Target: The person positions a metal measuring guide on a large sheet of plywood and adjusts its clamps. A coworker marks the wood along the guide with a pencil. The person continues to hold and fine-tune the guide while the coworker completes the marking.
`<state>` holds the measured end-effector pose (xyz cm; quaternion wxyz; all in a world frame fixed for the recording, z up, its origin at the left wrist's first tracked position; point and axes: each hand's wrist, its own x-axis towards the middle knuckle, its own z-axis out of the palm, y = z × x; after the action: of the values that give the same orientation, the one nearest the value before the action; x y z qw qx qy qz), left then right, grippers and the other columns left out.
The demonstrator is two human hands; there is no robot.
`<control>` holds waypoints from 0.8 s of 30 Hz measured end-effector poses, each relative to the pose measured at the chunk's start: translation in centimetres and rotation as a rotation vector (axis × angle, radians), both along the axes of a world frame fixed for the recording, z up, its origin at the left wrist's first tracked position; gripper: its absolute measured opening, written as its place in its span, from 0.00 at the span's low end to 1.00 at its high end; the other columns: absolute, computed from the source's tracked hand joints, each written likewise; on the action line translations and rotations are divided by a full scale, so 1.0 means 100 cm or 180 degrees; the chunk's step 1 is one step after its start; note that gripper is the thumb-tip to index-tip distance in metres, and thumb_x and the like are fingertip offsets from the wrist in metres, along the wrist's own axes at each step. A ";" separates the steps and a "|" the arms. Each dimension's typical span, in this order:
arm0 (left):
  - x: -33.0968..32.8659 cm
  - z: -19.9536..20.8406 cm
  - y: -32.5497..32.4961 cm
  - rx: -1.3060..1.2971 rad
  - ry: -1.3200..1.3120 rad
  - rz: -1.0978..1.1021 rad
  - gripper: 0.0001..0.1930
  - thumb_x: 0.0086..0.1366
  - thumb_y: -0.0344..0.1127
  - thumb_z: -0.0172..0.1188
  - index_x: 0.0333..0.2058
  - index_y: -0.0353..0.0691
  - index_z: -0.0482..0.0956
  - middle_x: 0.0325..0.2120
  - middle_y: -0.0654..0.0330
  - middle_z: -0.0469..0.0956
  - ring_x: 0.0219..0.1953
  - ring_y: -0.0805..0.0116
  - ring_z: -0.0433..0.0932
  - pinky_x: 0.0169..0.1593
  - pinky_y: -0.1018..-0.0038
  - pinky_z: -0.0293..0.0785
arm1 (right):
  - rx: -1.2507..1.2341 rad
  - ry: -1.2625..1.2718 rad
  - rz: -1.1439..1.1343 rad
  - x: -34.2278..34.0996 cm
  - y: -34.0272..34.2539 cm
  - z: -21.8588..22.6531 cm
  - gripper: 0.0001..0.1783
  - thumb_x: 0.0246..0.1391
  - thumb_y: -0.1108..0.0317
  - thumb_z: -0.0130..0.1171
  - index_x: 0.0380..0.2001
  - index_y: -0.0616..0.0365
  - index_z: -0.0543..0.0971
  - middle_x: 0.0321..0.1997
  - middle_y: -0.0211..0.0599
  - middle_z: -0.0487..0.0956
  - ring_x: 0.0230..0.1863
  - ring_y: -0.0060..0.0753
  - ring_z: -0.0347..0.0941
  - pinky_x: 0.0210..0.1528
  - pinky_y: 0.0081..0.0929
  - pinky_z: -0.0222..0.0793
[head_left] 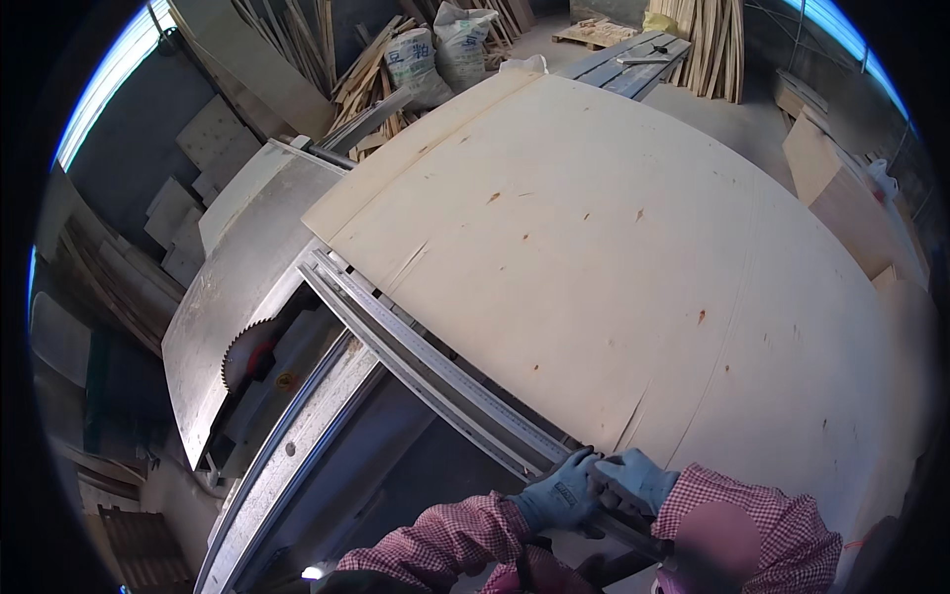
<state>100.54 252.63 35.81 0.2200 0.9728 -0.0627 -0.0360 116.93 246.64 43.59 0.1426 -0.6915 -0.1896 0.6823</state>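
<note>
Both my hands, in blue-grey gloves, meet on a long metal fence rail [435, 361] with scale markings. My left hand [562, 492] is closed round the rail, its fingers close to the right hand. Beside it, my right hand [638, 478] has its fingers bent inward; what they grip is hidden. A large pale plywood sheet [594, 267] with small brown knots lies just beyond the rail, its near edge running alongside it. Checked red-and-white sleeves cover my forearms.
At the left a toothed circular saw blade [242, 351] stands exposed beside a metal saw table [247, 238]. A sliding metal beam [297, 436] runs toward me. White sacks [416, 67] and wood strips [708, 49] stand at the back. Boards [841, 188] stand far right.
</note>
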 end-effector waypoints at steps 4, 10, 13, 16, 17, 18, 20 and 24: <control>-0.007 -0.037 -0.002 -0.0699 -0.0518 0.0766 0.45 0.47 0.62 0.66 0.59 0.39 0.69 0.57 0.49 0.69 0.62 0.45 0.62 0.69 0.48 0.51 | 0.0937 -0.1398 0.1306 -0.041 -0.023 0.009 0.24 0.56 0.48 0.60 0.46 0.56 0.76 0.39 0.43 0.83 0.44 0.42 0.80 0.47 0.37 0.74; 0.008 0.000 -0.001 0.0288 -0.0661 0.0439 0.38 0.53 0.45 0.58 0.63 0.34 0.64 0.54 0.46 0.70 0.56 0.47 0.69 0.65 0.50 0.59 | 0.2732 -0.2819 0.1929 -0.109 -0.122 0.011 0.22 0.50 0.49 0.62 0.46 0.45 0.74 0.37 0.33 0.75 0.41 0.39 0.75 0.46 0.41 0.71; 0.008 -0.007 -0.002 0.0560 -0.0847 0.0370 0.45 0.51 0.55 0.64 0.63 0.35 0.63 0.53 0.46 0.70 0.56 0.46 0.68 0.64 0.49 0.60 | 0.3811 -0.2960 0.1613 -0.109 -0.194 0.015 0.15 0.50 0.60 0.60 0.42 0.43 0.77 0.35 0.31 0.73 0.40 0.37 0.73 0.47 0.38 0.71; 0.005 -0.006 -0.001 0.0644 -0.0793 0.0412 0.52 0.43 0.59 0.70 0.64 0.37 0.62 0.54 0.47 0.69 0.56 0.46 0.67 0.64 0.49 0.60 | 0.4536 -0.3314 0.0803 -0.077 -0.271 0.035 0.10 0.48 0.62 0.62 0.36 0.46 0.79 0.42 0.33 0.77 0.51 0.39 0.75 0.58 0.43 0.73; 0.004 -0.007 -0.003 0.0784 -0.0763 0.0441 0.54 0.41 0.60 0.72 0.65 0.38 0.62 0.54 0.48 0.69 0.57 0.46 0.67 0.64 0.49 0.60 | 0.4442 -0.3476 0.0318 -0.070 -0.294 0.029 0.12 0.47 0.66 0.65 0.37 0.48 0.79 0.43 0.35 0.78 0.49 0.40 0.77 0.57 0.43 0.75; 0.005 -0.004 -0.006 0.0797 -0.0761 0.0438 0.55 0.40 0.61 0.72 0.64 0.37 0.62 0.53 0.47 0.69 0.56 0.45 0.67 0.63 0.48 0.60 | 0.4313 -0.3627 -0.0168 -0.066 -0.308 0.019 0.14 0.45 0.70 0.67 0.38 0.51 0.80 0.45 0.38 0.79 0.47 0.41 0.79 0.56 0.42 0.76; 0.004 0.003 -0.009 0.0815 -0.0739 0.0440 0.57 0.38 0.65 0.73 0.63 0.35 0.62 0.52 0.47 0.69 0.55 0.44 0.67 0.63 0.47 0.61 | 0.4588 -0.3795 -0.0914 -0.050 -0.308 0.007 0.16 0.42 0.68 0.71 0.36 0.53 0.78 0.44 0.38 0.79 0.44 0.42 0.80 0.49 0.40 0.79; 0.001 0.001 -0.010 0.0688 -0.0702 0.0547 0.56 0.39 0.61 0.73 0.65 0.39 0.61 0.53 0.49 0.69 0.57 0.45 0.67 0.64 0.47 0.60 | 0.4380 -0.2502 -0.3636 -0.005 -0.273 -0.013 0.19 0.51 0.88 0.56 0.47 0.64 0.72 0.42 0.43 0.80 0.36 0.27 0.79 0.37 0.25 0.79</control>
<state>100.64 251.59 35.87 0.1082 0.9906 0.0012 0.0833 116.48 219.30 42.32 0.7509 -0.6232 -0.2168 -0.0284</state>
